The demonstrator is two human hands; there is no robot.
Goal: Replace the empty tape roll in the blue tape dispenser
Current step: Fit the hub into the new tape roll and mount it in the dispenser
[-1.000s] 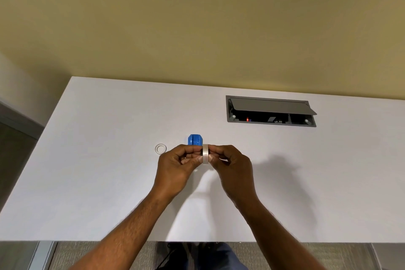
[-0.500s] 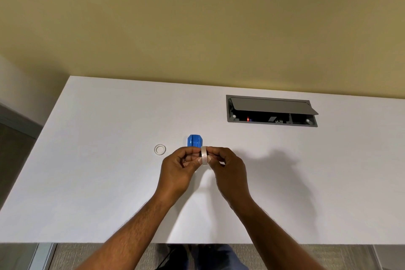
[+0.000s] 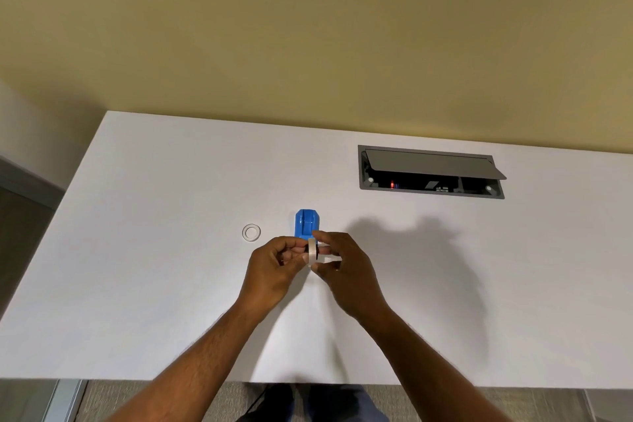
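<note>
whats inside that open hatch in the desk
Under the propped grey lid, the hatch is mostly dark. A small red light glows at left and two pale round spots sit near the ends. The lid covers the back part.

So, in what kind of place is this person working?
Probably an office or meeting room: a wide white laminate desk with a grey built-in cable box with a hinged lid, a plain yellow-beige wall, and grey carpet beneath.
</note>
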